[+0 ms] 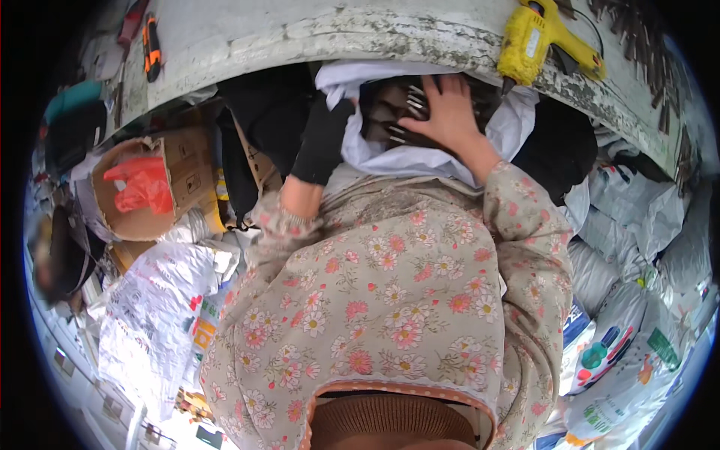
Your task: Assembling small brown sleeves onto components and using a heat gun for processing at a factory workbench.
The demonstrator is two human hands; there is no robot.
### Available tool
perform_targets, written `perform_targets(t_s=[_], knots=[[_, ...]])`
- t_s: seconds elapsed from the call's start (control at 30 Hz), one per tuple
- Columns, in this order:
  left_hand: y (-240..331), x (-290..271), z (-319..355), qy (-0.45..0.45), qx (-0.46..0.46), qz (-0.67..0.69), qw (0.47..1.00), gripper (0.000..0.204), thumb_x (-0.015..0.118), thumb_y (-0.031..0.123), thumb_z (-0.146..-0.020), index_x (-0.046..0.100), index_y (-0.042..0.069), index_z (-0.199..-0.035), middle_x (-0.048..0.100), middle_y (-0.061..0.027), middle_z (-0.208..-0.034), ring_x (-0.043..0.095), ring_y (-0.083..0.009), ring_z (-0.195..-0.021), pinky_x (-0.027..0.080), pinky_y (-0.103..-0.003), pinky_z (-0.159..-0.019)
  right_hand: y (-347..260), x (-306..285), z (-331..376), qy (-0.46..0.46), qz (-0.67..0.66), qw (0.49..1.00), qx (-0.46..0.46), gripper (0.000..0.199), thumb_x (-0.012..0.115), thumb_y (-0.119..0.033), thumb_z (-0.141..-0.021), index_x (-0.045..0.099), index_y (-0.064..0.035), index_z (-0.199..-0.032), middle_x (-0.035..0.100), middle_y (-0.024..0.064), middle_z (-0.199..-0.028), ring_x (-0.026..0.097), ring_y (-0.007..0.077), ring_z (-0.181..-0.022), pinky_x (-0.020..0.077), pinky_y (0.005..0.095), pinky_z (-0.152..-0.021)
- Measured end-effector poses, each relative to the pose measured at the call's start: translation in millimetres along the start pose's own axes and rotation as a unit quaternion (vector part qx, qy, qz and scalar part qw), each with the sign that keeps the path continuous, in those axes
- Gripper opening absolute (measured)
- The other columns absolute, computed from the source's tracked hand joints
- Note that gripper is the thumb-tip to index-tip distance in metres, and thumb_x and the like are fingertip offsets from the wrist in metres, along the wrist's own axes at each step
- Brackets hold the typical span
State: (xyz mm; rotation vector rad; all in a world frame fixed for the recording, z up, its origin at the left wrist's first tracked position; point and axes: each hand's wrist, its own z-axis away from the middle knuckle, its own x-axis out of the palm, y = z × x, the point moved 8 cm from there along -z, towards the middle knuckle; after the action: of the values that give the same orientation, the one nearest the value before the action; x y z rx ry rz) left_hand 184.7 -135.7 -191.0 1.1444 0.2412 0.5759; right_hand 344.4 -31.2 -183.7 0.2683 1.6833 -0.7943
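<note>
On my lap, below the table edge, lies an open white plastic bag (pixel 382 161) with its mouth spread wide. Inside it are several dark brown pieces with pale tips (pixel 397 112), too shadowed to name. My right hand (pixel 448 116) rests over these pieces with its fingers spread apart. A black glove or cuff covers my left hand (pixel 330 135), which is at the bag's left rim. The bag and shadow hide most of its fingers, so I cannot see whether it grips the rim.
A worn white table (pixel 322 37) crosses the far side, bearing a yellow glue gun (pixel 532 45), an orange-black utility knife (pixel 152 49) and thin dark strips (pixel 660 82). At left stand a cardboard box (pixel 180 172) holding a red bag and a white sack (pixel 154 315). Plastic bags (pixel 622 330) crowd the right.
</note>
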Motion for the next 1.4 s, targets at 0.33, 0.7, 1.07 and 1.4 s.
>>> perform_targets(t_s=[0.33,0.7,1.07,1.4], knots=[[46.2,-6.6,-16.3,-0.100,0.153,-0.350,0.919,0.042,0.061,0.030,-0.079,0.053,-0.003,-0.102,0.059,-0.0191,-0.088,0.058,-0.0304,-0.080,0.045,-0.036,-0.068,-0.6,-10.1,-34.6,0.006,-0.115,0.993,0.013,0.068,0.056,-0.048,-0.072,0.047,0.0019,-0.118,0.047,0.0230,-0.122,0.042,0.0362,-0.115,0.0305,0.0381,-0.099],[180.7,-4.3,-4.9,0.033,0.196,-0.254,0.947,0.029,0.063,0.013,-0.079,0.058,0.000,-0.105,0.063,-0.0079,-0.089,0.057,-0.0142,-0.081,0.044,-0.027,-0.071,110.5,-263.1,22.3,0.142,-0.193,0.957,0.163,0.011,0.064,-0.011,-0.076,0.066,-0.0026,-0.082,0.065,0.0090,-0.080,0.063,0.0185,-0.071,0.0481,0.0264,-0.063],[188.5,44.5,-74.3,0.141,0.214,-0.128,0.958,0.022,0.055,0.001,-0.080,0.059,0.001,-0.103,0.059,-0.0065,-0.077,0.052,-0.0104,-0.065,0.042,-0.023,-0.061,382.8,-514.6,-298.6,0.414,0.204,0.793,0.397,0.070,0.065,-0.054,-0.066,0.055,0.0016,-0.108,0.055,0.0235,-0.110,0.054,0.0369,-0.102,0.0424,0.0414,-0.088],[181.5,54.3,-85.4,0.090,0.221,-0.199,0.951,0.024,0.055,0.001,-0.080,0.059,0.001,-0.104,0.061,-0.0053,-0.081,0.052,-0.0098,-0.067,0.043,-0.024,-0.063,428.3,-512.1,-273.9,0.578,0.034,0.788,0.208,0.031,0.068,-0.027,-0.068,0.068,-0.0037,-0.088,0.065,0.0106,-0.072,0.060,0.0210,-0.068,0.0452,0.0298,-0.067]])
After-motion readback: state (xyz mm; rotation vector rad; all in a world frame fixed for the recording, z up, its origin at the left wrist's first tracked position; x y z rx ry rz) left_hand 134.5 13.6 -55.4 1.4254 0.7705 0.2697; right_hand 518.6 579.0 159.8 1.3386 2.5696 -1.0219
